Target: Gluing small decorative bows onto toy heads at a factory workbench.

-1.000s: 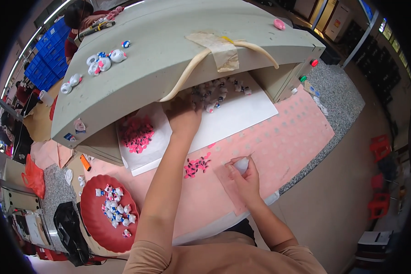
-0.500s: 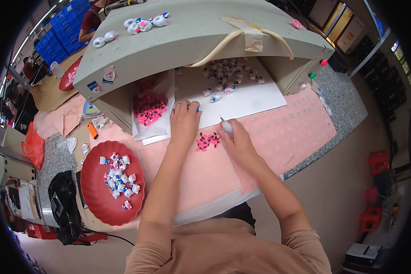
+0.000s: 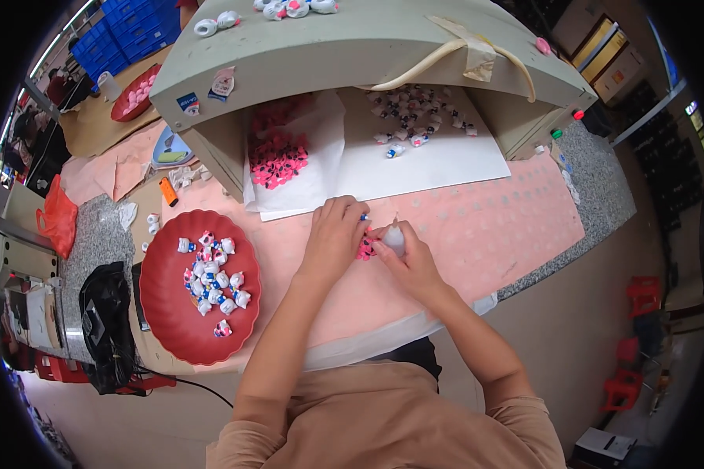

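My left hand [image 3: 332,238] is closed over a small white-and-blue figurine, mostly hidden; only a bit of blue [image 3: 364,217] shows at the fingertips. In my right hand [image 3: 416,266] is a small translucent squeeze bottle [image 3: 394,239] with a thin nozzle pointing up and away. The thumb and forefinger of that hand reach to a little pile of pink pieces with dark spots [image 3: 365,250] on the pink table covering, between both hands. To the left, a red scalloped plate [image 3: 164,313] bears several white figurines [image 3: 213,273] with blue and pink parts.
A grey metal hood [image 3: 368,55] arches over a white sheet [image 3: 438,176] with many figurines [image 3: 414,109]. Inside its left side, white paper [image 3: 328,148] bears more pink pieces [image 3: 278,160]. An orange lighter [image 3: 168,191] and black bag [image 3: 109,328] lie left.
My left hand has come nearer to me and to the right, off the white sheet's edge. My right thumb and forefinger have come to the pink pile. The view has shifted.
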`<state>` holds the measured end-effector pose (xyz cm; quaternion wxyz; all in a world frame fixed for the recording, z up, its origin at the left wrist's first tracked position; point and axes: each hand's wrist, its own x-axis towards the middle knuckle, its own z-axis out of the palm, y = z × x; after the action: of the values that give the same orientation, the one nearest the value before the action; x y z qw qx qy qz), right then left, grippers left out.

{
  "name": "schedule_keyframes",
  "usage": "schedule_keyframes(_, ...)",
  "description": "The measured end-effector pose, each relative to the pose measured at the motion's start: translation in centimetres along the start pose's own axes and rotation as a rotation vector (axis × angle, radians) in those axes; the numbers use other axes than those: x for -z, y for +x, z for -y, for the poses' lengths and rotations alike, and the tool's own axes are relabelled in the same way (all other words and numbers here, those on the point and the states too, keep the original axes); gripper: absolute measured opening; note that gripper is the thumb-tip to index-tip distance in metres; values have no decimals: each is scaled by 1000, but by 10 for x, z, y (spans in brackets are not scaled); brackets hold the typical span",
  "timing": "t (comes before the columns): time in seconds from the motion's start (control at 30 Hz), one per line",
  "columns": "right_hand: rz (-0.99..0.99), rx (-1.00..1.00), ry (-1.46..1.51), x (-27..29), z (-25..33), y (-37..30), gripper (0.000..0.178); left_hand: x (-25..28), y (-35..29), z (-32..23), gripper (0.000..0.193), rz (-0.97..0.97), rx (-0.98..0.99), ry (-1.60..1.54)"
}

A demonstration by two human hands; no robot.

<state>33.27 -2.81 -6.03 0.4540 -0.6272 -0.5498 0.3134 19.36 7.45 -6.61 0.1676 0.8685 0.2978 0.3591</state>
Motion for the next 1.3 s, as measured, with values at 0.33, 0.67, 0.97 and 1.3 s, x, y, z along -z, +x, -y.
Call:
schedule_keyframes(0.33,-161,11,397,-9,11,-14,23,54,-32,-20,21,-180,315,-410)
schedule_keyframes(0.67,-66,16,574,-34,1,-45,23,72,-88,-18,42,-117,1011,-1585)
schedule_keyframes(0.97,-241,94,608,-41,-4,-40,23,61,-96,-6,38,-68,839,-1320)
schedule_keyframes(1.3,-109,18,912,-59,18,-38,25,50,-91,-29,23,-43,763,-1336)
